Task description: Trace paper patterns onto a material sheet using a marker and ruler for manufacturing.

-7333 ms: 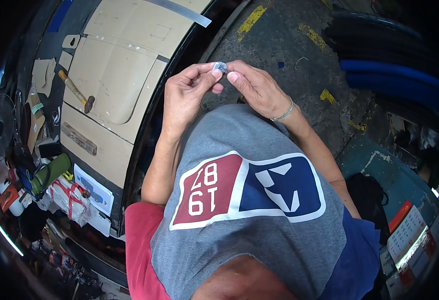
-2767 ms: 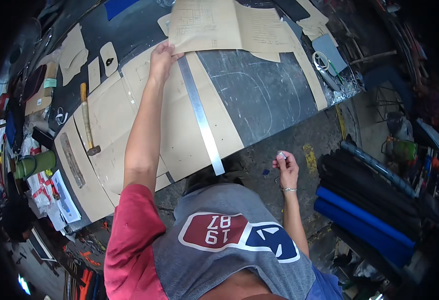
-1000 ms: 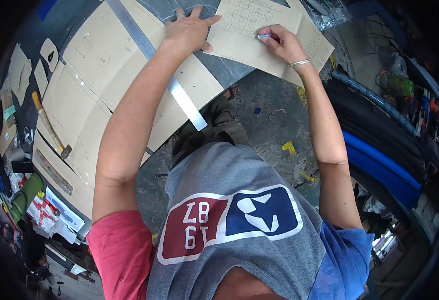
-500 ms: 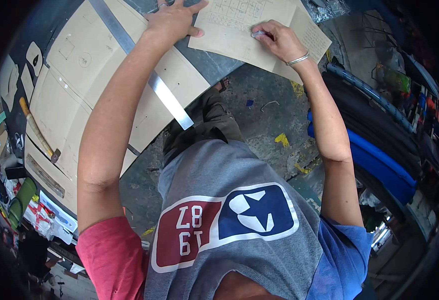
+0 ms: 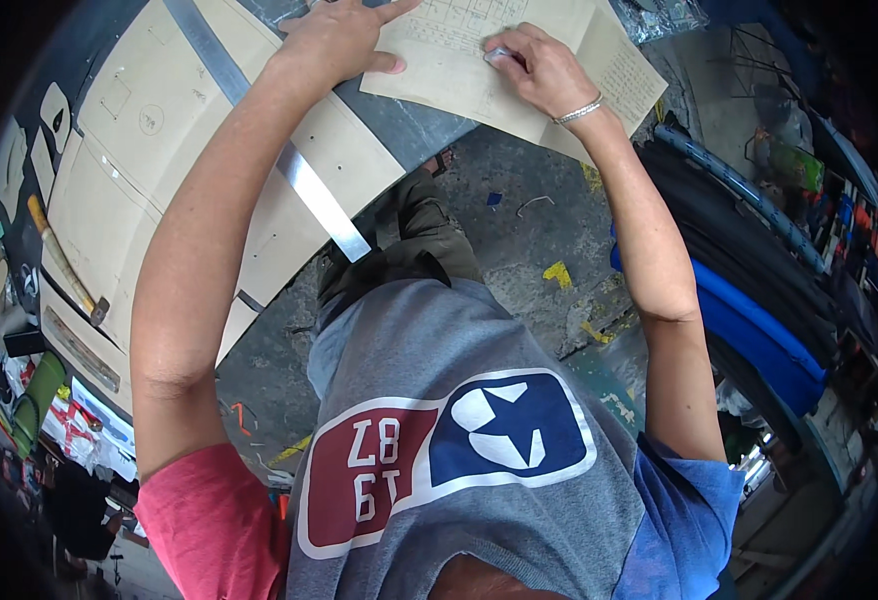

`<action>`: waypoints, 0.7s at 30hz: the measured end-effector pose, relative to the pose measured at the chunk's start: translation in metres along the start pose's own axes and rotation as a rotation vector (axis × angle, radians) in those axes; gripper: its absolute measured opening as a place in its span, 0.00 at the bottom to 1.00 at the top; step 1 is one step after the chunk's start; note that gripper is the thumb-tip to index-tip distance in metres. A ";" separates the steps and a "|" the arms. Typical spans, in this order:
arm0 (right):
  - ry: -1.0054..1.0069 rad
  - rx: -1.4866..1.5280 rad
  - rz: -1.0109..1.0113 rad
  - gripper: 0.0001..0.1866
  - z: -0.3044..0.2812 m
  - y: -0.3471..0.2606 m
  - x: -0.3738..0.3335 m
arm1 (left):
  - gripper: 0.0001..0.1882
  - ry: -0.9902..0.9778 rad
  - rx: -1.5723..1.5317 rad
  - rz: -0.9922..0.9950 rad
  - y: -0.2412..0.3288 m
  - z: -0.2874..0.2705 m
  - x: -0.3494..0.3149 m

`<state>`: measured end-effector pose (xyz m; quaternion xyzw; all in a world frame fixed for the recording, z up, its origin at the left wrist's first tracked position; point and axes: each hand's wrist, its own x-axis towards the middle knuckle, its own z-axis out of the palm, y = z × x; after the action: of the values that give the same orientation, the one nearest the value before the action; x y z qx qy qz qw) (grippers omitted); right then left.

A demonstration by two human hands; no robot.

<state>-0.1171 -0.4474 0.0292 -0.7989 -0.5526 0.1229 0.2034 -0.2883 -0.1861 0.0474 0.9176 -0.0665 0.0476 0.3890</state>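
A large tan sheet of paper (image 5: 434,82), with a drawn grid and handwriting, lies over the table's far edge. My left hand (image 5: 334,42) rests at the sheet's left side, fingers spread and thumb out; the upper frame edge cuts off some fingertips. On the right, my right hand (image 5: 551,78) pinches a small whitish-grey piece (image 5: 499,54) against the paper; its kind is unclear. A long steel ruler (image 5: 321,200) passes beneath my left forearm, across tan card sheets (image 5: 354,135), its near end sticking out past their edge.
A wooden-handled hammer (image 5: 59,255) lies on the card at left, near a flat worn strip (image 5: 81,348). Black rolls (image 5: 734,225) and a blue roll (image 5: 759,325) stand at right. Yellow marks (image 5: 557,274) show on the dark floor.
My right hand has moved a little left across the paper with the small piece. My left hand stays spread, and the whole view has shifted slightly.
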 end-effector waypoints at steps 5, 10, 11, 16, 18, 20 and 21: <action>-0.016 -0.025 0.010 0.10 -0.003 0.004 -0.003 | 0.49 -0.081 0.534 -0.369 -0.060 0.039 0.012; -0.081 -0.017 0.038 0.10 -0.005 -0.003 0.005 | 0.49 -0.436 0.589 -0.610 -0.015 0.022 0.027; -0.092 -0.006 -0.004 0.10 -0.004 -0.009 0.016 | 0.49 0.257 0.649 -0.278 -0.070 0.040 0.005; -0.100 0.014 0.111 0.09 -0.012 0.012 -0.014 | 0.49 -0.412 0.674 -0.481 0.043 0.006 0.043; -0.070 0.008 0.034 0.09 -0.006 0.010 -0.003 | 0.49 -0.430 0.630 -0.568 0.052 0.002 0.044; -0.041 0.004 -0.046 0.09 -0.003 0.004 0.007 | 0.49 -0.422 0.658 -0.548 0.047 0.004 0.042; -0.075 0.007 -0.006 0.09 -0.004 0.000 0.010 | 0.48 -0.414 0.689 -0.524 0.041 0.006 0.039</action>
<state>-0.1120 -0.4384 0.0330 -0.7915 -0.5616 0.1538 0.1857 -0.2565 -0.2217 0.0774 0.9692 0.1104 -0.2166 0.0398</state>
